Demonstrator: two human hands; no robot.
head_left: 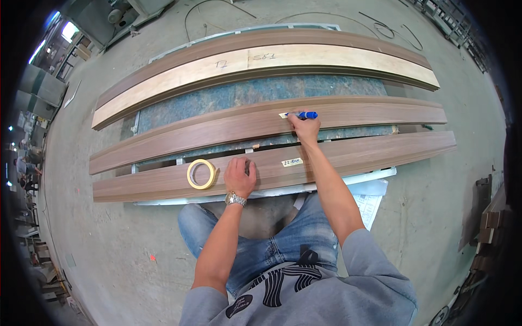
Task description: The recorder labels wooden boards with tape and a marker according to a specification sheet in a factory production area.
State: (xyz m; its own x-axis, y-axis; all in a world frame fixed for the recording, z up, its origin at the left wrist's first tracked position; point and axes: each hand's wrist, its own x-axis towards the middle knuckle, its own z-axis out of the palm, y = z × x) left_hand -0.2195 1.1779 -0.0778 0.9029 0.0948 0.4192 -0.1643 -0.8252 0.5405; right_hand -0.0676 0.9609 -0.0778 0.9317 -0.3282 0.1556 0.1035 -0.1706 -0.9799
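Observation:
My right hand (306, 130) is closed round a blue marker pen (310, 115). Its writing end points left, at a small strip of masking tape (283, 115) stuck on the middle wood-grain board (217, 133). Whether the tip touches the strip is too small to tell. My left hand (239, 176) rests on the nearest board (348, 157), fingers forward and thumb apart. Just left of it lies a roll of masking tape (213, 182), flat on that board. A second tape strip (292, 162), with handwriting, sticks to the same board near my right forearm.
Farther off lies a stack of boards (174, 76) with a pale, hand-marked face. A blue worn tabletop (255, 89) shows between the boards. Paper sheets (370, 204) stick out at the near right. Cables (383, 30) lie on the floor beyond; machinery (117, 19) stands far left.

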